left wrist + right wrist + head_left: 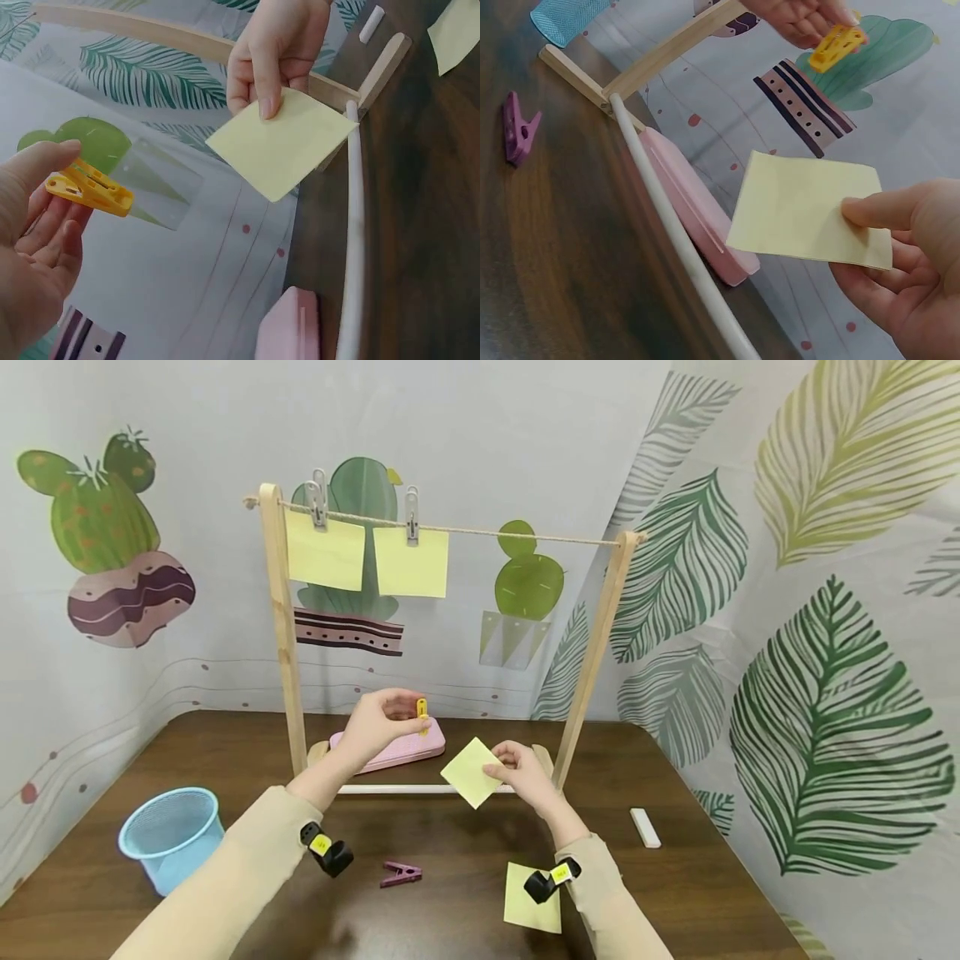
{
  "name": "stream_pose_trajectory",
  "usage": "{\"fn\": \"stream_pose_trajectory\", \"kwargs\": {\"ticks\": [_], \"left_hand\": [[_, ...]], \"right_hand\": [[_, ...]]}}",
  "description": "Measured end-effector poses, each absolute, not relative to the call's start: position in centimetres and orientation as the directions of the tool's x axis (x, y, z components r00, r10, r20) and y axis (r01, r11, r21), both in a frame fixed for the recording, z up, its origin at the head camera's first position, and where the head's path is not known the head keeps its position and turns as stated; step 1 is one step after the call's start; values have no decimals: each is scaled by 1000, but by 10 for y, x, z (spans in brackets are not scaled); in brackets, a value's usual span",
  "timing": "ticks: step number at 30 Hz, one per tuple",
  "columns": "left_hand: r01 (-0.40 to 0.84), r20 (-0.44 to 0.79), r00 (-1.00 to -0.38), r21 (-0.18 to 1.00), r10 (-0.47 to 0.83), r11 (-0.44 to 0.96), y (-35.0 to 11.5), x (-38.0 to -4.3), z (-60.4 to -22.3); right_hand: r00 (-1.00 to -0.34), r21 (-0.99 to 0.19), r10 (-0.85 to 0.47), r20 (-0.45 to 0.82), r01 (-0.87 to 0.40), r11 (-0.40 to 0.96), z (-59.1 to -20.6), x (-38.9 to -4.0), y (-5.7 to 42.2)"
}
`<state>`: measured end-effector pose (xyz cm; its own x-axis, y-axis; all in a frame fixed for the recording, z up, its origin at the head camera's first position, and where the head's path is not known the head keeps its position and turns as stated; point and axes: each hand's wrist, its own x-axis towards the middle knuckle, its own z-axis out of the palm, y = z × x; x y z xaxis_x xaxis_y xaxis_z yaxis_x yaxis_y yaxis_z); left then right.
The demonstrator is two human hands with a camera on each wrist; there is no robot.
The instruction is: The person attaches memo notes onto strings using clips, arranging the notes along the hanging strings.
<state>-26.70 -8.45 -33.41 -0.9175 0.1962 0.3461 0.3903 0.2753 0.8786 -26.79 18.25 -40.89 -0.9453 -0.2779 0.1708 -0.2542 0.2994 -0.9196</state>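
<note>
My left hand (384, 720) pinches a yellow clothespin (91, 189) between thumb and fingers, raised in front of the wooden frame. To its right, my right hand (525, 774) holds a yellow sticky note (806, 210) by one edge, thumb on top and fingers behind. Two more yellow notes, a left one (326, 553) and a right one (412, 564), hang from the rope (517, 535), each under a metal clip (412, 517). Both hands are below the rope, clothespin and held note apart from each other.
A purple clothespin (401, 874) and another yellow note (531, 910) lie on the dark wooden table (450, 927). At left stands a blue mesh basket (171, 839). Behind the frame's white bar (397, 790) lies a pink case (405, 750); a white block (645, 828) is at right.
</note>
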Motion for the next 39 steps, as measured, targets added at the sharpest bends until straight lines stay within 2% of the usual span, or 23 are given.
{"fn": "stream_pose_trajectory", "kwargs": {"ticks": [7,11,22,33,39], "left_hand": [[435,374,-894,857,247,277,-76,-275,-291],[482,416,-870,832,266,274,-65,-276,-261],[560,466,-817,781,339,277,-43,-268,-191],[639,590,-765,747,258,185,-29,-262,-118],[654,612,-756,727,232,210,-20,-264,-95]], "right_hand": [[-962,-899,-145,233,-270,346,-382,-277,181],[-958,-905,-93,272,-288,314,-358,-284,178],[-937,-923,-40,347,-349,160,-284,-293,164],[-910,-909,4,415,-415,-32,-223,-296,152],[-888,-878,62,457,-461,-131,-207,-298,146]]}}
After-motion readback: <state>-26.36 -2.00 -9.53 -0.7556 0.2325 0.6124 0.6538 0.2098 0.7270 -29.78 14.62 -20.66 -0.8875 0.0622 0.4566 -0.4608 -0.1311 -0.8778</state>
